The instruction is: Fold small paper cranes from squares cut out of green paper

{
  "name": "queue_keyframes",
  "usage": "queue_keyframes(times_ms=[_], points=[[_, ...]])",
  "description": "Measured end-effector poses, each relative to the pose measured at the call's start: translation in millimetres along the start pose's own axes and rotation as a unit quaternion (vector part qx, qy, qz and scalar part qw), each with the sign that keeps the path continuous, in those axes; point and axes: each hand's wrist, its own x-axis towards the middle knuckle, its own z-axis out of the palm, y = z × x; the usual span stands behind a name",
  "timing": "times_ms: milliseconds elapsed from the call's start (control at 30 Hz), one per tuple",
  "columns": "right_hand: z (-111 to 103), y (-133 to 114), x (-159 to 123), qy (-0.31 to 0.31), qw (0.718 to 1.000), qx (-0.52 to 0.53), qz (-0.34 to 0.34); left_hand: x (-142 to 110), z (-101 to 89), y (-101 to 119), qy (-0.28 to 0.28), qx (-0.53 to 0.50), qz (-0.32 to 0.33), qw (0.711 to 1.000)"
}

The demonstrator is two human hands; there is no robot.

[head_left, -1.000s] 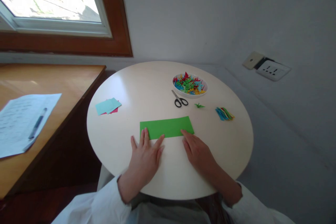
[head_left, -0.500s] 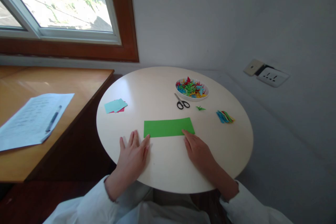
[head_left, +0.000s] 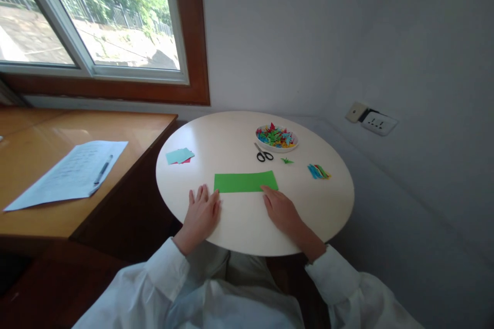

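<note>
A green rectangle of paper (head_left: 243, 182) lies flat on the round white table (head_left: 243, 226), its long edge towards me. My left hand (head_left: 201, 213) rests on the table, fingers spread, with the index fingertip at the paper's near left corner. At the paper's near right part, my right hand (head_left: 281, 208) presses down with the index finger stretched out; its other fingers are partly tucked beneath. Beyond the paper are black-handled scissors (head_left: 263, 153) and a small green paper crane (head_left: 287, 161).
A white bowl (head_left: 283, 149) full of colourful paper cranes stands at the back. Coloured paper strips (head_left: 318, 171) lie to the right, light blue and red paper sheets (head_left: 179, 156) to the left. A wooden desk (head_left: 127, 128) holds written sheets (head_left: 73, 169) and a pen (head_left: 103, 169).
My left hand has slid left along the paper's near edge to its corner. The right hand stays on the right part. The view has tilted up and shifted left.
</note>
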Motion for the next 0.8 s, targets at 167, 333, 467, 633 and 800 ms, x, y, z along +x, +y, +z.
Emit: queue_keyframes(times_ms=[167, 333, 467, 633, 800], points=[[-3, -3, 1, -0.011, 1.0, -0.011, -0.013, -2, 0.5, -1, 0.004, 0.001, -0.002, 1.0], [-3, -4, 2, -0.011, 1.0, -0.015, -0.016, 5, -9.4, 8, 0.03, 0.019, 0.036, 0.999], [-2, -3, 1, -0.009, 0.999, -0.024, -0.022, 17, -5.3, 21, 0.01, -0.001, 0.099, 0.995], [-1, -6, 0, -0.032, 0.997, -0.058, -0.026, 25, 16.5, 26, -0.008, -0.004, 0.133, 0.991], [1, -21, 9, -0.063, 0.991, -0.05, -0.103, 26, 17.8, 27, 0.014, 0.003, 0.15, 0.989]])
